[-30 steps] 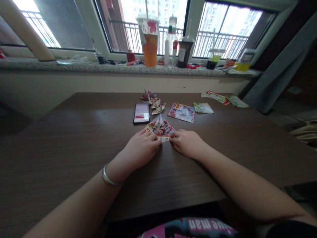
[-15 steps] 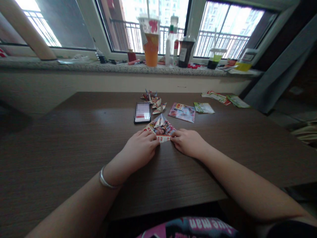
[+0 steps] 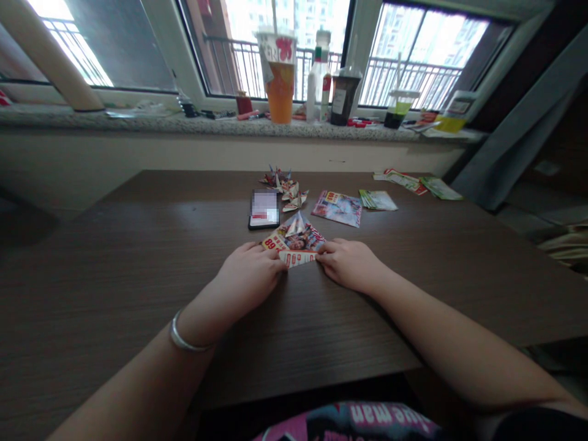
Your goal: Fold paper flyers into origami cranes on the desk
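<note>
Flat on the brown table (image 3: 138, 269) lies a folded sheet of printed paper (image 3: 301, 239), pointed at its far end, with a pale strip turned up along its near edge. My left hand (image 3: 252, 269) grips the left end of that strip, fingers closed on the paper. At the right end, my right hand (image 3: 346, 262) pinches the same edge between thumb and fingers. Just beyond my left hand a phone (image 3: 264, 209) rests on the table. Several folded paper pieces (image 3: 294, 195) with sharp points sit behind it.
A stack of printed sheets (image 3: 339, 208) lies right of the phone, with green-and-white leaflets (image 3: 378, 200) beside it and more leaflets (image 3: 407, 181) farther right. Along the windowsill (image 3: 220, 125) stand an orange drink cup (image 3: 280, 86), bottles (image 3: 318, 86) and a dark cup (image 3: 344, 98).
My left hand has slid left along the paper's near edge, uncovering more of the folded strip and the printed numbers. My right hand stays at its corner.
</note>
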{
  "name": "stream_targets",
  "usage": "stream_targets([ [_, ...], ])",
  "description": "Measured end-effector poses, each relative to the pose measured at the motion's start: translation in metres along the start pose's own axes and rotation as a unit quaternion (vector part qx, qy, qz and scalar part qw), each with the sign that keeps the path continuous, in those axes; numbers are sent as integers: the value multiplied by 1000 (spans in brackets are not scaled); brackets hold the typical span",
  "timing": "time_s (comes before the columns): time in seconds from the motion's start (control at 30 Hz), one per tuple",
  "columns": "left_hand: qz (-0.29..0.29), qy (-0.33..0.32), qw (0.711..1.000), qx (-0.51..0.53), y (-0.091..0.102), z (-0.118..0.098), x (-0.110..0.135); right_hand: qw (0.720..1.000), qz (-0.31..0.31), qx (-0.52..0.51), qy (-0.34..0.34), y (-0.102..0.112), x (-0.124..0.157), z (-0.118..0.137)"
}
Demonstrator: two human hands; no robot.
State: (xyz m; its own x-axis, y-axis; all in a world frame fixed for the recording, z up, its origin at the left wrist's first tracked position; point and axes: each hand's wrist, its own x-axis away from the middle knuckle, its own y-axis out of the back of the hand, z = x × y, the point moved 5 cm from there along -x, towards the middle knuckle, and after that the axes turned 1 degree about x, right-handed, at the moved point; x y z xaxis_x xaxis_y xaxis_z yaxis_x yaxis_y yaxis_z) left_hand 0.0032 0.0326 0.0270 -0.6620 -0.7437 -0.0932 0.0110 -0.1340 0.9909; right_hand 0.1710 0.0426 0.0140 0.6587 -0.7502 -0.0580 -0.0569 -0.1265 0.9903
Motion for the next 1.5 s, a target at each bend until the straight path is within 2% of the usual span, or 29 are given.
stream_targets([
  [0.67,69,15,996,56,5,11,5,1000,-9,-10,5,-2,2,-3],
  [0.9,33,-3,997,72,2,10,3,999,-23,-22,15,-3,3,-4],
  [1.03,9,28,999,38,-2,6,4,998,-35,-39,30,-3,2,-3],
  [1.13,-28,20,999,4,-6,1,6,997,-46,-53,42,-2,1,-2],
  [1.2,-41,16,999,-4,-10,-1,8,995,-56,-62,47,-1,1,-2],
  [1.33,-34,16,999,-3,-13,1,8,990,-92,-87,61,5,2,0],
  [1.5,-3,-3,999,54,-10,3,5,967,-199,-151,44,15,7,-6],
])
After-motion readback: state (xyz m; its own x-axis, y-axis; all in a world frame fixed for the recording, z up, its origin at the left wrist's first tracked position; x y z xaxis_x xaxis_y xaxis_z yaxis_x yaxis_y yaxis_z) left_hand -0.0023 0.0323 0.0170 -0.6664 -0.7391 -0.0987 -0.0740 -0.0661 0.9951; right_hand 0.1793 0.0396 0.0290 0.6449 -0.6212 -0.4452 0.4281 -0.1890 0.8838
